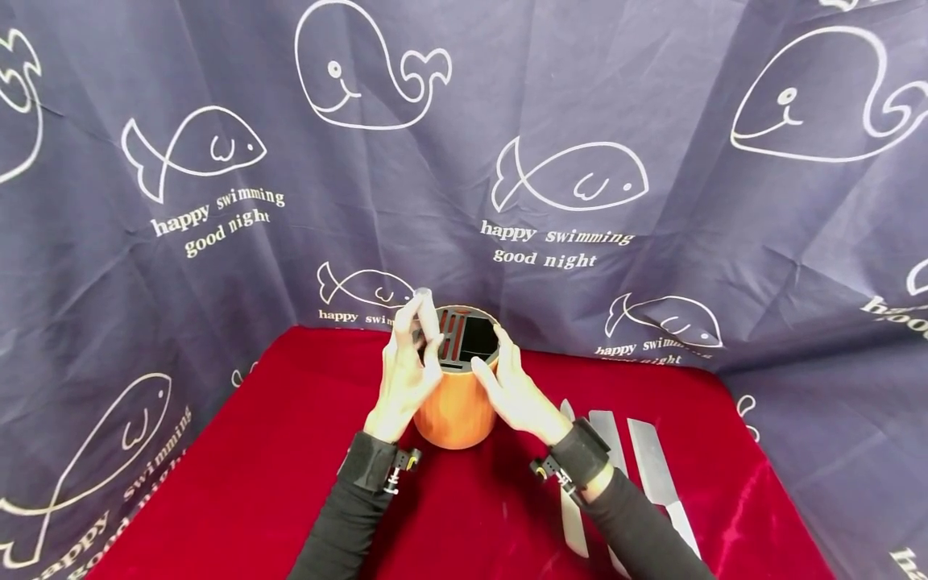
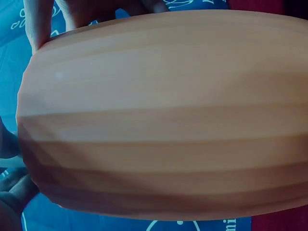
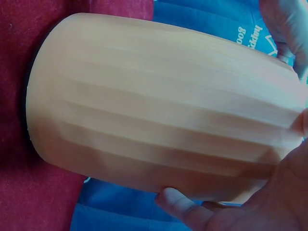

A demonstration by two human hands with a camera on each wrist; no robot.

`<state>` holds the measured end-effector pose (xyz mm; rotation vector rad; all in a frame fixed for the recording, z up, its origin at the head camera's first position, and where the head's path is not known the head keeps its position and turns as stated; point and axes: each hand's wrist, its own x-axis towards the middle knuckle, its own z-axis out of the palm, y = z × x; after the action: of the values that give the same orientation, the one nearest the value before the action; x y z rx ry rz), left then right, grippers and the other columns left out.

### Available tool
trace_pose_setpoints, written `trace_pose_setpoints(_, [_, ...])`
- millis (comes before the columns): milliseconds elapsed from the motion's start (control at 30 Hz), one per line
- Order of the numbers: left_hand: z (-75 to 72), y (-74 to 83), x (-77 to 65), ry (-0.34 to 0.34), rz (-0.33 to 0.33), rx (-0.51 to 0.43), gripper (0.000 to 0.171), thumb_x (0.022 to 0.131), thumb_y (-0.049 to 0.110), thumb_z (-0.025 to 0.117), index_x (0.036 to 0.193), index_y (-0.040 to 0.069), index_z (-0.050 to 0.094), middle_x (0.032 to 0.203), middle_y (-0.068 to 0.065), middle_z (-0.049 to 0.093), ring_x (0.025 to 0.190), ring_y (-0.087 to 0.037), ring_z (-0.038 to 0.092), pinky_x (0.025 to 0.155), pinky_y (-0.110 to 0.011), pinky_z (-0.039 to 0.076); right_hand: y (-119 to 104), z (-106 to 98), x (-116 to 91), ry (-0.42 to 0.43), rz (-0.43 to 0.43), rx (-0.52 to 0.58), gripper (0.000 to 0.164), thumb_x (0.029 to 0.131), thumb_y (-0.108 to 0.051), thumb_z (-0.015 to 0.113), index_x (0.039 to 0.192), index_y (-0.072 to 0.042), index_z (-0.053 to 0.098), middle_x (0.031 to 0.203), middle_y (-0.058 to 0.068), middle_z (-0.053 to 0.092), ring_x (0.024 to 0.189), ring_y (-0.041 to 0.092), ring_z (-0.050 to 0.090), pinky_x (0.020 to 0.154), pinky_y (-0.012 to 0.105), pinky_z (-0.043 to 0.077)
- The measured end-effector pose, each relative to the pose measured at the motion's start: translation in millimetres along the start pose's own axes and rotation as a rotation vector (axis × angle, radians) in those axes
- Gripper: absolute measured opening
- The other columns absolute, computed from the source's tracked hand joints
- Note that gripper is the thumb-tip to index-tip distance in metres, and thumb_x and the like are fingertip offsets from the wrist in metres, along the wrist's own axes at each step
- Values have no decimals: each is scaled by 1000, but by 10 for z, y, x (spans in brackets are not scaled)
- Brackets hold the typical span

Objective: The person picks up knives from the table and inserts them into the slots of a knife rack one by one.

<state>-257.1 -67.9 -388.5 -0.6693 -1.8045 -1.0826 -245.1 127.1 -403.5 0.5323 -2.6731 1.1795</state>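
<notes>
A round wooden knife block (image 1: 455, 411) stands upright on the red cloth, its dark slotted top facing up. My left hand (image 1: 402, 374) is at the block's left rim and pinches a pale handle (image 1: 428, 316) that rises above the slots. Whether a blade sits below that handle is hidden by the fingers. My right hand (image 1: 518, 395) grips the block's right side, thumb at the near rim and fingers round the far edge. In the right wrist view, the wooden wall (image 3: 144, 106) fills the middle, with right-hand fingers (image 3: 180, 207) against it.
Right of the block, a narrow knife (image 1: 573, 524) and a broad-bladed knife (image 1: 651, 459) lie on the red cloth (image 1: 290, 483). Another blade (image 1: 603, 427) lies between them, partly under my right forearm. A grey fish-print curtain (image 1: 449, 177) hangs behind the table.
</notes>
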Motion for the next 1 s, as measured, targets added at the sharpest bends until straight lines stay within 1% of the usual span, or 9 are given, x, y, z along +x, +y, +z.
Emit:
trace_pose_setpoints(100, [0,-3,-21,7,22,-1,69,90,-8,66,149,10,35,150,-19,51,105,-32,74,89,-41,61,-8,-6,-5,-1,8,-1,79,105,-47,46,162,-10,8,165,18,18,130,39,58,113,50,46])
trace_pose_setpoints(133, [-1,-3,-23,7,23,-7,69,90,-9,66,149,10,34,149,-18,51,105,-33,74,90,-41,61,-9,-6,-7,-3,11,-3,79,105,-48,46,162,-10,7,166,18,18,128,39,59,113,50,47])
trace_pose_setpoints(200, [-4,-4,-26,8,22,-16,70,90,-9,66,149,10,34,147,-19,53,104,-33,74,89,-41,61,-9,-4,-12,-6,17,-6,79,105,-49,45,163,-11,7,166,17,19,121,38,63,111,50,48])
trace_pose_setpoints(333, [-13,2,-18,5,7,-20,72,89,-10,65,149,12,34,133,-20,59,101,-34,74,86,-42,63,-9,0,-15,-6,20,-6,79,105,-50,45,163,-11,7,165,17,19,113,36,66,109,49,50])
trace_pose_setpoints(433, [-21,7,-19,7,1,-13,73,87,-12,65,149,12,35,130,-21,59,101,-33,73,83,-42,63,-2,4,-7,-1,10,-2,78,105,-49,45,163,-11,7,165,18,19,118,36,64,110,50,49])
trace_pose_setpoints(667, [-38,20,-37,6,-27,-11,74,86,-11,66,150,10,35,149,-16,52,103,-31,72,83,-44,63,-3,2,7,9,0,5,79,105,-48,46,163,-12,6,164,17,19,112,32,65,109,48,50])
trace_pose_setpoints(800, [-52,27,-47,0,-30,3,74,86,-9,67,151,9,35,151,-15,50,102,-32,71,84,-43,63,4,7,1,10,-1,9,78,105,-48,46,163,-12,7,165,17,18,114,33,64,110,48,49])
trace_pose_setpoints(967, [-67,12,-60,7,-12,20,77,87,-7,67,154,8,33,153,-15,49,99,-31,70,83,-41,63,4,10,-6,4,3,19,78,105,-48,47,163,-13,7,162,17,21,108,29,66,107,47,52])
trace_pose_setpoints(1000, [-66,7,-59,6,-13,13,77,87,-7,68,154,8,33,152,-15,49,99,-31,70,83,-42,63,-2,7,-6,5,6,18,79,105,-48,47,163,-13,7,162,17,21,111,30,65,107,48,51])
